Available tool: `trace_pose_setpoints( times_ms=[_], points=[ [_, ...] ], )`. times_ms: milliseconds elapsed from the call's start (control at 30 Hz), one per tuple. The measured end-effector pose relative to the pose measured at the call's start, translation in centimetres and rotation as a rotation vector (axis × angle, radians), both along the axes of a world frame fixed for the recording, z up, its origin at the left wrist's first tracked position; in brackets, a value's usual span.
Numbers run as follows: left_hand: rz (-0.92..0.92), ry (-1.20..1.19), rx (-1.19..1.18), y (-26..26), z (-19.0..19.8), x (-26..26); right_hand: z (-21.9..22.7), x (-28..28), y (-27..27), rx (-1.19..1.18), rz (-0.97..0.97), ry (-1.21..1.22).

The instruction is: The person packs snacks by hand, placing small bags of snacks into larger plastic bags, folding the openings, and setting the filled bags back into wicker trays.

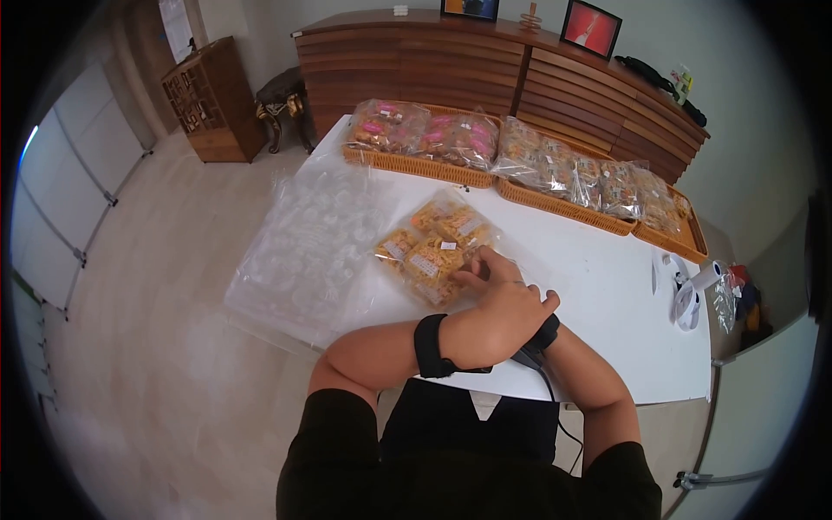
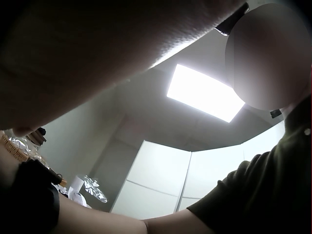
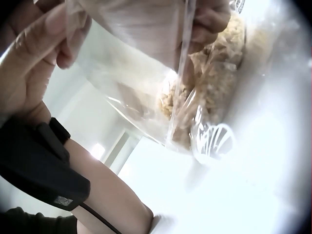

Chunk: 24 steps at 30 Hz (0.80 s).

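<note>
A clear plastic bag [image 1: 446,201] lies on the white table with several packets of yellow-orange crunchy snack [image 1: 433,256], white labels on them. My left hand [image 1: 498,316] is crossed over the right wrist at the bag's near right side. In the right wrist view, the left hand [image 3: 29,78] pinches clear film between thumb and finger. The right hand [image 3: 141,31] shows behind film there, its fingers bent close over the packets. Seen from the head, it is mostly hidden under the left hand; I cannot tell whether it grips the bag.
A pile of flat clear bags [image 1: 303,238] covers the table's left part. Along the back edge stand wicker trays [image 1: 416,163] with bagged goods. White rolls [image 1: 706,277] lie at the right edge. A black cable [image 1: 568,431] hangs by the right arm.
</note>
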<state>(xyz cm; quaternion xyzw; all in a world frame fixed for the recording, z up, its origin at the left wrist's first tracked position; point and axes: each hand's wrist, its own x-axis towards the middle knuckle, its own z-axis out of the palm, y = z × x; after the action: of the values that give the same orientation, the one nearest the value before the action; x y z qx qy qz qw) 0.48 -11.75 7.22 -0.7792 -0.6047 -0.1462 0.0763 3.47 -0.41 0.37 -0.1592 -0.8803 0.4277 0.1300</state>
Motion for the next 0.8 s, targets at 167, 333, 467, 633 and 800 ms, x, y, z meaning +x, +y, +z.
trace_pose_setpoints(
  times_ms=[167,333,467,633,800],
  points=[
    [-0.011,0.05,-0.015,0.2,-0.3,0.0,-0.9,0.6,0.7,0.097,0.426,0.312],
    [0.048,0.01,-0.257,1.7,-1.5,0.2,1.3,2.1,-0.8,-0.167,0.444,0.021],
    [0.037,-0.202,-0.1,-0.4,1.0,-3.8,2.8,1.2,0.1,-0.02,0.492,-0.135],
    [0.853,-0.202,-0.183,-3.7,0.6,-13.5,0.3,1.1,2.2,0.324,0.649,0.056],
    [0.781,-0.33,-0.372,-4.9,-4.5,-18.7,0.3,0.0,1.4,0.461,0.666,0.057]
  ],
)
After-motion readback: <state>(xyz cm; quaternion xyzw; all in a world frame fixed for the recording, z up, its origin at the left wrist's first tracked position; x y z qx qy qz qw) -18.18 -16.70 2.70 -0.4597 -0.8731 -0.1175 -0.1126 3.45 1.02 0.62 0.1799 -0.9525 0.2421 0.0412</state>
